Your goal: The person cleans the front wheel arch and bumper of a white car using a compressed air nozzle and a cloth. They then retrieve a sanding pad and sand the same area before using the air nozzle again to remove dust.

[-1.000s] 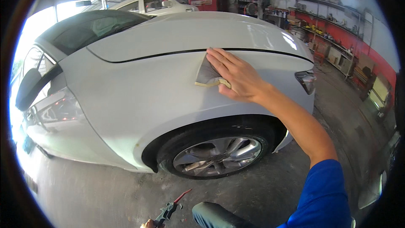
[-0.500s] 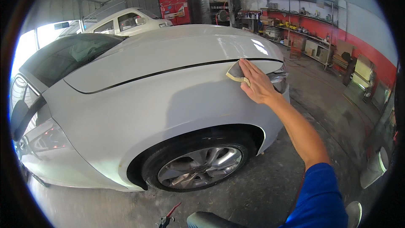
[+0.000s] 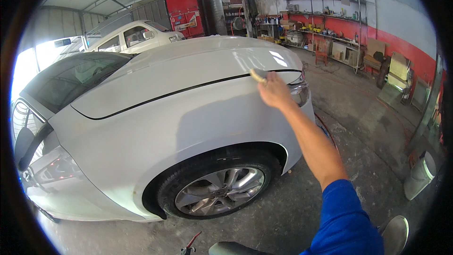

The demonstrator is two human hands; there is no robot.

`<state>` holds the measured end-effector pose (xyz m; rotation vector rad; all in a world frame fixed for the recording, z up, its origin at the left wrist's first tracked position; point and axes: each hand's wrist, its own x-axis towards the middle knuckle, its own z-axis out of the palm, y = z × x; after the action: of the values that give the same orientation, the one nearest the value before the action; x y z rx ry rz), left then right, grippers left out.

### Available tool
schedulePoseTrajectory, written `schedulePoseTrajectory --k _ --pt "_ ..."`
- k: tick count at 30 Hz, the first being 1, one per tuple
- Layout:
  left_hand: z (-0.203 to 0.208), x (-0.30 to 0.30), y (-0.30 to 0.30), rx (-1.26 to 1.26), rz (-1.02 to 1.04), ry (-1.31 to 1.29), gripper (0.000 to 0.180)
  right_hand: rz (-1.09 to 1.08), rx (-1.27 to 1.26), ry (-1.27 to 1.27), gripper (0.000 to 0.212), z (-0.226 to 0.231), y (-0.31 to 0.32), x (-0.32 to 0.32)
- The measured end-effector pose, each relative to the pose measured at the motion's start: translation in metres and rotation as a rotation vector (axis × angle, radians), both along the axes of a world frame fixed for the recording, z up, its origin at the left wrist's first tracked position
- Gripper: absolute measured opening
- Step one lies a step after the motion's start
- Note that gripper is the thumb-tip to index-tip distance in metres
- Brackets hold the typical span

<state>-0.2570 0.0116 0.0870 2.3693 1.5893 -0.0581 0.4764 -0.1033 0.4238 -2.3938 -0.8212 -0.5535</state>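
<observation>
My right hand (image 3: 276, 90) is closed around a grey sanding sponge with a pale yellow edge (image 3: 257, 76). It is at the upper front of a car's white fender (image 3: 222, 104), beside the dark gap along the hood (image 3: 188, 63). The sponge is tilted; I cannot tell whether it touches the panel. Close by on the right is the headlight (image 3: 300, 94). A duller, greyish patch spreads over the fender above the wheel (image 3: 219, 191). My left hand is out of view.
A red-handled tool (image 3: 192, 242) shows at the bottom edge, beside my leg (image 3: 233, 249). Buckets (image 3: 420, 179) stand on the right. Behind are a cream van (image 3: 137, 38), a red cabinet (image 3: 185, 16) and loaded shelves (image 3: 325, 16). A red hose (image 3: 325, 125) lies past the bumper.
The sponge has turned from showing its broad grey face to a more edge-on tilt, still in my right hand. My view has shifted slightly, moving the background up and to the left.
</observation>
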Motion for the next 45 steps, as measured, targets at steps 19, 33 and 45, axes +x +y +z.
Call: schedulePoseTrajectory --k 19,33,45 --pt "-0.005 0.0 -0.001 -0.013 -0.118 0.08 0.031 0.711 0.279 -0.396 0.09 -0.05 0.134 -0.24" --pt "0.02 0.024 -0.005 0.058 -0.098 -0.038 0.043 0.361 0.233 -0.515 0.081 -0.094 0.023 -0.128" --pt "0.012 0.083 0.013 -0.082 -0.003 0.134 0.049 0.959 0.204 -0.569 0.084 -0.055 0.142 -0.252"
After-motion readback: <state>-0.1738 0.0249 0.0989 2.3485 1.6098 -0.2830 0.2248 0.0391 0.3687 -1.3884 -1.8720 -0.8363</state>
